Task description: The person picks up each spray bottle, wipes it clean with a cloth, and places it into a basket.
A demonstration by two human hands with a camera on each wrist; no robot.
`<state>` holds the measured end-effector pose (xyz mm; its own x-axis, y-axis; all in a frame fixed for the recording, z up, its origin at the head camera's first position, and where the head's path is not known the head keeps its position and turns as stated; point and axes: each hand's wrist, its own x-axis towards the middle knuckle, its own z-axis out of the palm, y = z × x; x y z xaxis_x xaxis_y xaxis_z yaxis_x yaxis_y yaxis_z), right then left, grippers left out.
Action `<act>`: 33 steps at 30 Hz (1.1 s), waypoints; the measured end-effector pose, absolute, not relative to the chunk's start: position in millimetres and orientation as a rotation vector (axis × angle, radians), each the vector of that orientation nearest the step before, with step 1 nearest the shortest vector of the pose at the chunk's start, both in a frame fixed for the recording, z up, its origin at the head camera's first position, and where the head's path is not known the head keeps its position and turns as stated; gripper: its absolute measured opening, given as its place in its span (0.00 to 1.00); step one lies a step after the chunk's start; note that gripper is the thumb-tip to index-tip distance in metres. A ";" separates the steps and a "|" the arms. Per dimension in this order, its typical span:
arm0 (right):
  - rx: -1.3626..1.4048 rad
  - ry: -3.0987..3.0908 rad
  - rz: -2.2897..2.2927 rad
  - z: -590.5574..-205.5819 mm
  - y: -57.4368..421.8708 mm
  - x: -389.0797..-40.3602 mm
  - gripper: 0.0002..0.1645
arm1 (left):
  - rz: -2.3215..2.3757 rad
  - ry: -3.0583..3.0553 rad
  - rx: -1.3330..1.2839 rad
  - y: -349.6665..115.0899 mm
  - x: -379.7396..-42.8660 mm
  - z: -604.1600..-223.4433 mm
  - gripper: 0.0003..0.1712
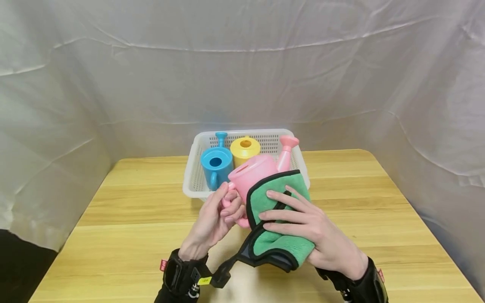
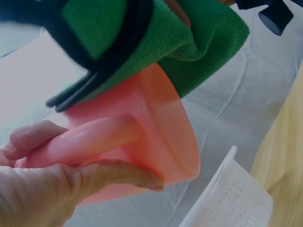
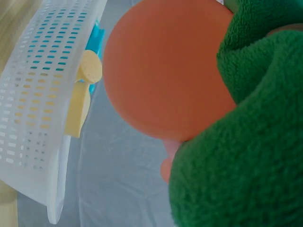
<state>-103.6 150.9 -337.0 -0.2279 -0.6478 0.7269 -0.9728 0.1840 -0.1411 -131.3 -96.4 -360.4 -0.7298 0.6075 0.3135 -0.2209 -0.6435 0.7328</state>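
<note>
A pink watering can (image 1: 257,170) is held tilted at the front of the white basket, its spout pointing up and away to the right. My left hand (image 1: 206,223) grips its handle (image 2: 94,137), with the thumb along the can's side. A green cloth (image 1: 273,185) with black edging lies folded against the can's near side. Spread over it are the fingers of my right hand (image 1: 316,229), holding the cloth to the can; the thumb is hidden. In the right wrist view the can's round base (image 3: 165,66) faces the camera beside the cloth.
Behind the pink can, the white perforated basket (image 1: 195,168) holds a blue watering can (image 1: 216,162) and a yellow watering can (image 1: 244,148). It stands at the far side of the wooden table (image 1: 132,235). Pale fabric (image 1: 242,84) hangs around the table.
</note>
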 end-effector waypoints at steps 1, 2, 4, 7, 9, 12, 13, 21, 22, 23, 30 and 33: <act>1.529 -1.943 0.852 -336.7 151.9 -103.6 0.18 | 2.360 0.932 0.773 -97.3 -131.9 -360.4 0.22; 1.546 -1.934 0.883 -336.5 153.0 -103.9 0.18 | 2.357 0.929 0.783 -98.3 -132.3 -360.3 0.22; 1.585 -1.910 0.954 -336.4 155.9 -105.5 0.18 | 2.356 0.931 0.795 -100.1 -132.9 -359.8 0.23; 1.644 -1.861 1.068 -336.9 160.6 -109.1 0.18 | 2.361 0.944 0.792 -101.8 -133.0 -358.6 0.23; 1.668 -1.822 1.144 -337.6 163.2 -111.4 0.19 | 2.364 0.934 0.802 -102.3 -132.6 -358.1 0.23; 1.657 -1.782 1.238 -338.5 164.8 -113.3 0.20 | 2.344 0.914 0.841 -101.5 -131.9 -357.8 0.22; 1.646 -1.773 1.262 -338.6 164.8 -113.7 0.21 | 2.333 0.913 0.861 -100.8 -131.7 -358.0 0.22; 1.549 -1.728 1.261 -336.5 157.9 -113.8 0.23 | 2.254 1.100 0.967 -96.0 -129.3 -358.7 0.22; 1.540 -1.728 1.252 -336.2 156.8 -113.6 0.23 | 2.242 1.131 0.962 -95.8 -128.8 -358.7 0.21; 1.532 -1.727 1.241 -335.9 156.1 -113.7 0.23 | 2.230 1.156 0.957 -95.4 -128.2 -358.8 0.21; 1.569 -1.719 1.171 -332.4 155.8 -110.9 0.23 | 2.203 1.223 0.957 -90.8 -125.9 -359.0 0.21; 1.618 -1.713 1.106 -330.0 155.8 -108.8 0.24 | 2.222 1.175 0.925 -91.0 -124.8 -358.4 0.21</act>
